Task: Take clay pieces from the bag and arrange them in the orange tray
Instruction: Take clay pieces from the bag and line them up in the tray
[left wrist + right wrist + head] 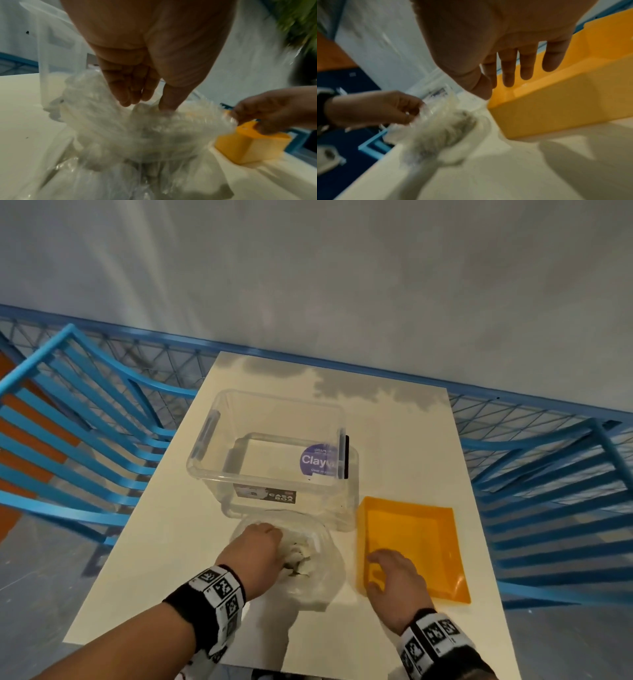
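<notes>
Crinkly clear plastic bag [308, 563] of pale clay pieces [298, 559] near tabletop's front edge, beside shallow orange plastic tray [445, 549]. Left hand [257, 549] fingers in bag mouth, grip unclear. Right hand [394, 580] spread, empty, over tray's near-left corner. Clay likely soft, dentable: pinch gently by sides.

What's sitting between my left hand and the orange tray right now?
In the head view, only the clear bag of clay separates the left hand from the orange tray.
</notes>
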